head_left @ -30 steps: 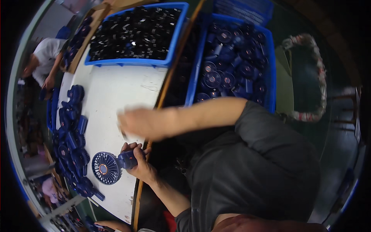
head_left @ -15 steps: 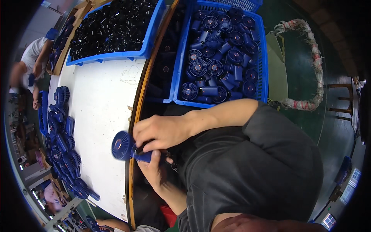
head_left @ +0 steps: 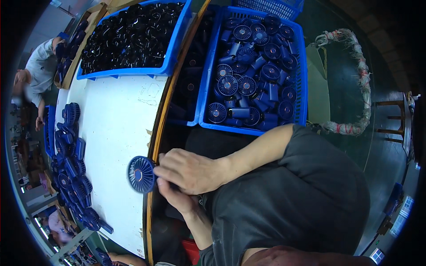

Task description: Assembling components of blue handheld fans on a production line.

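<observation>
A dark blue handheld fan [head_left: 141,174] is held out over the table's wooden edge, its round grille turned up toward me. Lower in the head view, my left hand [head_left: 179,199] is closed around the handle from beneath, with its thumb near the fan's neck. My right hand [head_left: 191,170] lies across the handle from the other side, fingers bent and touching it just behind the fan head. Between them the two hands hide nearly all of the handle, and the right fingertips are partly blurred.
The white table [head_left: 113,133] carries a row of blue fans [head_left: 73,177] along its far side and a blue tray [head_left: 166,66] of glossy black parts. Beside me stands a blue crate [head_left: 303,84] filled with fans. A co-worker [head_left: 40,66] is across the table.
The fan head has turned, and its grille faces me more squarely. My right hand has shifted over the handle, which showed before. The co-worker across the table has moved.
</observation>
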Action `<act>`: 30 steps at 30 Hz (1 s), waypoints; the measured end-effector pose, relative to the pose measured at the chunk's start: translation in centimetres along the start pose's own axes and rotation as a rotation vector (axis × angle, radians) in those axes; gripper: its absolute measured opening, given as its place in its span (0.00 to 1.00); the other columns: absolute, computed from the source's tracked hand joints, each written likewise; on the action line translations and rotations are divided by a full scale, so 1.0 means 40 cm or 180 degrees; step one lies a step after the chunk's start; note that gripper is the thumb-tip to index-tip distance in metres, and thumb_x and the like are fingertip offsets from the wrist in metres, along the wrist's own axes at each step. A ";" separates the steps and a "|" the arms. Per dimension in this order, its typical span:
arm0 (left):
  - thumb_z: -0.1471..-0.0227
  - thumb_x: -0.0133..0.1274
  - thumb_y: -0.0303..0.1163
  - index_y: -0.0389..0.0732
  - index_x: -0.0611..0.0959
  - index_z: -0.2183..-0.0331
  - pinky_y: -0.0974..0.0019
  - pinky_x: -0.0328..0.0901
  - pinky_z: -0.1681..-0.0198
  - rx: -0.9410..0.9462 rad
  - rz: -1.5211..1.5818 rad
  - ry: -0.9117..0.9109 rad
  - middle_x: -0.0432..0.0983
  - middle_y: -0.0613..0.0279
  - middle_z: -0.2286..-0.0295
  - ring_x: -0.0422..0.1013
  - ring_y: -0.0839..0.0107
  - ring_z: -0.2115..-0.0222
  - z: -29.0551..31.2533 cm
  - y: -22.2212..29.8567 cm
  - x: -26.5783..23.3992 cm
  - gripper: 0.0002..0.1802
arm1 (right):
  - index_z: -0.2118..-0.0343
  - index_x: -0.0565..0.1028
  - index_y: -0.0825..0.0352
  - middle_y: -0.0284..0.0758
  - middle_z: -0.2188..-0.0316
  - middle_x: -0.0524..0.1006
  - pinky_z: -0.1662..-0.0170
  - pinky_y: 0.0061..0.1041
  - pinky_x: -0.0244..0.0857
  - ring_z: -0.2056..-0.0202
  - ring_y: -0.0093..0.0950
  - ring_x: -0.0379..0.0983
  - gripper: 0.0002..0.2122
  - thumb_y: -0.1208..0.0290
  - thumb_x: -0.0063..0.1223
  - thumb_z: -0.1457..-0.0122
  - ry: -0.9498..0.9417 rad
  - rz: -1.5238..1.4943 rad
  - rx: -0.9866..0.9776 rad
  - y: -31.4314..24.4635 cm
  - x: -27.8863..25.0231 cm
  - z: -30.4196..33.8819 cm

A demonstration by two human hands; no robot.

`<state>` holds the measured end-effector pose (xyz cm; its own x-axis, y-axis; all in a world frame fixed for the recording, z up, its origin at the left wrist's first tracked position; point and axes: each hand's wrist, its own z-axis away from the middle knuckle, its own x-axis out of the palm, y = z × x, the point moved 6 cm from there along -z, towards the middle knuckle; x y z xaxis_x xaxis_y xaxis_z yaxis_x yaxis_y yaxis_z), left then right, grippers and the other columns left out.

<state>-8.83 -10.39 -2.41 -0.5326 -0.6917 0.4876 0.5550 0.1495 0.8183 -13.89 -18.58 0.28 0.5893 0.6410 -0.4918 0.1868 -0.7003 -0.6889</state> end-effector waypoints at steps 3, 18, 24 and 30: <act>0.42 0.50 0.44 0.28 0.49 0.36 0.51 0.43 0.33 0.1184 -0.3228 -0.0444 0.46 0.38 0.36 0.44 0.48 0.34 0.000 0.062 0.133 0.45 | 0.47 0.68 0.67 0.46 0.57 0.75 0.51 0.38 0.66 0.53 0.45 0.72 0.29 0.67 0.60 0.55 -0.0151 -0.1578 0.0847 0.081 -0.090 0.027; 0.38 0.48 0.43 0.32 0.59 0.37 0.50 0.45 0.33 0.1430 -0.6082 0.2158 0.51 0.37 0.37 0.48 0.45 0.35 0.049 0.414 -0.493 0.36 | 0.49 0.70 0.69 0.49 0.54 0.74 0.48 0.43 0.66 0.52 0.47 0.72 0.22 0.62 0.57 0.44 0.0922 0.3617 0.2730 0.981 -1.002 0.320; 0.39 0.48 0.51 0.33 0.62 0.39 0.45 0.50 0.36 0.0853 -0.6777 0.3507 0.53 0.32 0.40 0.49 0.41 0.37 0.057 0.521 -0.777 0.38 | 0.59 0.77 0.71 0.45 0.63 0.79 0.56 0.35 0.71 0.60 0.41 0.78 0.12 0.72 0.54 0.46 0.1014 0.1373 0.1555 0.755 -0.624 0.180; 0.40 0.46 0.57 0.25 0.63 0.41 0.49 0.55 0.38 0.0564 -0.5814 0.3287 0.59 0.30 0.43 0.57 0.42 0.40 -0.004 0.553 -0.972 0.44 | 0.59 0.77 0.72 0.43 0.68 0.79 0.63 0.31 0.73 0.67 0.33 0.79 0.13 0.71 0.56 0.45 -0.0305 -0.0761 0.1706 0.487 -0.195 0.232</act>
<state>24.27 19.73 -3.31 0.2261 -0.1329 -0.9650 -0.1479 -0.9838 0.1009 -22.16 -34.32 -14.26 0.5015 0.8043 -0.3187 -0.1321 -0.2929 -0.9470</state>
